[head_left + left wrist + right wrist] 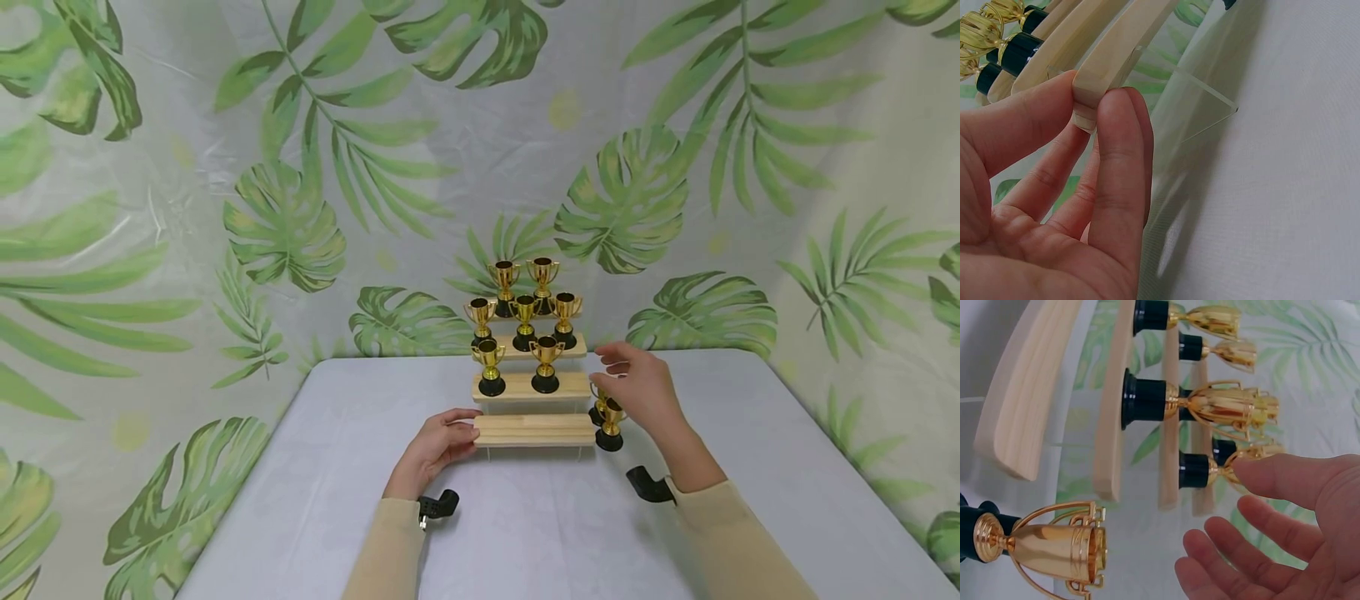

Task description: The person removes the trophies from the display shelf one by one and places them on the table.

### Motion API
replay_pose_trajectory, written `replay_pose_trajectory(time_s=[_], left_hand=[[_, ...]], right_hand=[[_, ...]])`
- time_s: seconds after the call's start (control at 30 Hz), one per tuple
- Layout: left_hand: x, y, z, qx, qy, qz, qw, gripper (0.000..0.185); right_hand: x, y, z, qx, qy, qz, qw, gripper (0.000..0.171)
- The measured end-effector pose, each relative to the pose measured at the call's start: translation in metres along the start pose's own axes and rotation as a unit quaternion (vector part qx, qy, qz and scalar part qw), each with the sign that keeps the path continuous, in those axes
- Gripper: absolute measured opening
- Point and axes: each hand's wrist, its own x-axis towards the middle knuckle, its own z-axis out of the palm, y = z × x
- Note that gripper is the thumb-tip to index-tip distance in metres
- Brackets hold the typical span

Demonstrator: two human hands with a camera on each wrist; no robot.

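- The left hand [435,446] lies low on the tabletop [315,467], its grip pinching the left end of the lowest wooden step [534,430] of the tiered stand.
- The right hand [637,387] hovers at the right end of that stand, fingers spread and relaxed, holding nothing.
- A loose gold trophy [610,421] stands upright on the tabletop just right of the lowest step, partly hidden behind the right hand.
- The left wrist view shows the thumb [1019,125] and fingers [1119,156] clamped on the plank's end, and a clear plastic support [1200,106] beneath it, barely visible from the head view.
- The right wrist view shows the open palm apart from the loose trophy, not touching it.
- Seven more trophies [545,365] stand on the upper steps, before a leaf-print backdrop [285,217].
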Motion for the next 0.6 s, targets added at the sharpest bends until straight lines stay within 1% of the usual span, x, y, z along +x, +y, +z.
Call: replay_pose_trajectory(time_s=[0.2,0.4,0.6], left_hand=[[-0.001,0.0,0.0,0.001,-0.002,0.004,1.0,0.049],[-0.003,0.0,0.001,0.001,-0.003,0.004,1.0,0.047],[-0.003,0.001,0.0,0.001,-0.004,0.004,1.0,0.048]], right_hand=[[0.004,-0.01,0.004,0.004,0.009,-0.012,1.0,0.04],[0.008,-0.02,0.007,0.013,0.011,-0.028,0.999,0.042],[0.012,-0.027,0.011,0.021,0.01,-0.024,0.999,0.043]])
